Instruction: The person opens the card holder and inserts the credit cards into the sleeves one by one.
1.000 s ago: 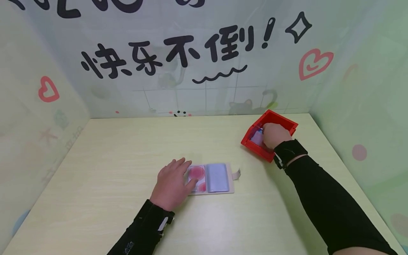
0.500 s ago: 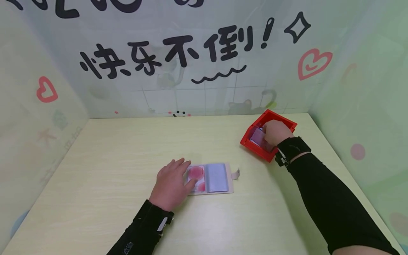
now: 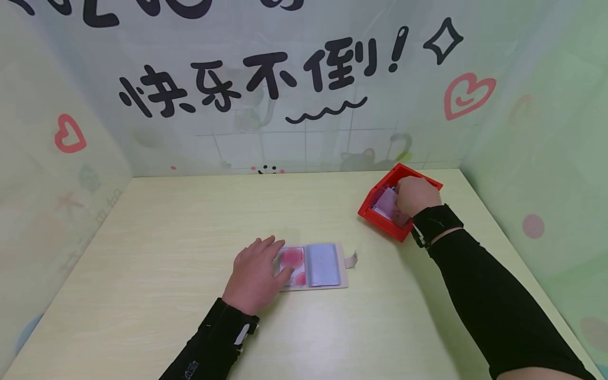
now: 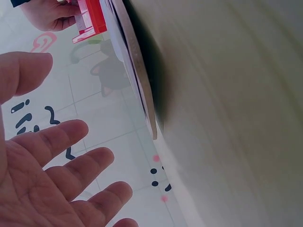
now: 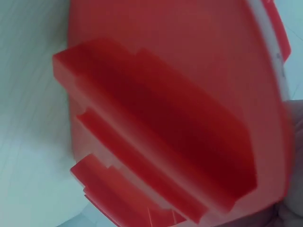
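Note:
An open card holder [image 3: 323, 265] lies on the pale table [image 3: 166, 237], with a pink-and-red card in its left pocket and a bluish sleeve on the right. My left hand [image 3: 254, 274] lies flat on its left edge, fingers straight; in the left wrist view the fingers [image 4: 57, 142] are spread beside the card holder's edge [image 4: 137, 80]. My right hand [image 3: 414, 195] is inside a red bin [image 3: 380, 217] at the back right and pinches a pale card [image 3: 387, 203], tilted up from the bin. The right wrist view is filled by the red bin [image 5: 180, 118].
Patterned walls close in the table on the back, left and right. The red bin stands close to the right wall. A small strap tab [image 3: 352, 259] sticks out from the card holder's right side.
My right hand has drawn slightly back and up in the bin, tilting the pale card upward. The left hand and the card holder have not moved.

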Demonstrator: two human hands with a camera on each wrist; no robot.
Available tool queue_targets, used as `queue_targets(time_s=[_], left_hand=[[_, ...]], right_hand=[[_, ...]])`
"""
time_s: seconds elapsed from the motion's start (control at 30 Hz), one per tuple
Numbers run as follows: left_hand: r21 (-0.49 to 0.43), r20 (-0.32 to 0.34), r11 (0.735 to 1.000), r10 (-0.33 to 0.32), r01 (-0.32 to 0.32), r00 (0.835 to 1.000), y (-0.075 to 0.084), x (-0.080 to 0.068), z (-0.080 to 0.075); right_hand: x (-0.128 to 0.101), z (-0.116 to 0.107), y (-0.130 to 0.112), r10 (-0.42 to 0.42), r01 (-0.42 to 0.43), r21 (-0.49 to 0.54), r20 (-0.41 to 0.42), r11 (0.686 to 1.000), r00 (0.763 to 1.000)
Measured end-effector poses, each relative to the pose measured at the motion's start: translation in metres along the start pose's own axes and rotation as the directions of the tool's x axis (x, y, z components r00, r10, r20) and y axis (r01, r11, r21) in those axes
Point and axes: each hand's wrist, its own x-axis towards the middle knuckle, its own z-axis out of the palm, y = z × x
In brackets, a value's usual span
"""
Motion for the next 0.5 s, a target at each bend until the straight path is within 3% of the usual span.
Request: queue_targets(time_s=[0.27, 0.5], left_hand=[[0.000, 0.002, 1.000, -0.003, 0.003, 1.000, 0.0001, 0.0007, 0.0006], [0.004, -0.001, 1.000, -0.003, 0.003, 1.000, 0.0013, 0.0006, 0.0000]], right_hand=[[-0.0010, 0.0007, 0.0039, 0.006, -0.007, 0.048, 0.020, 0.999, 1.000], [-0.0014, 0.0012, 0.0089, -0.010, 0.011, 0.076, -0.011, 0.997, 1.000]])
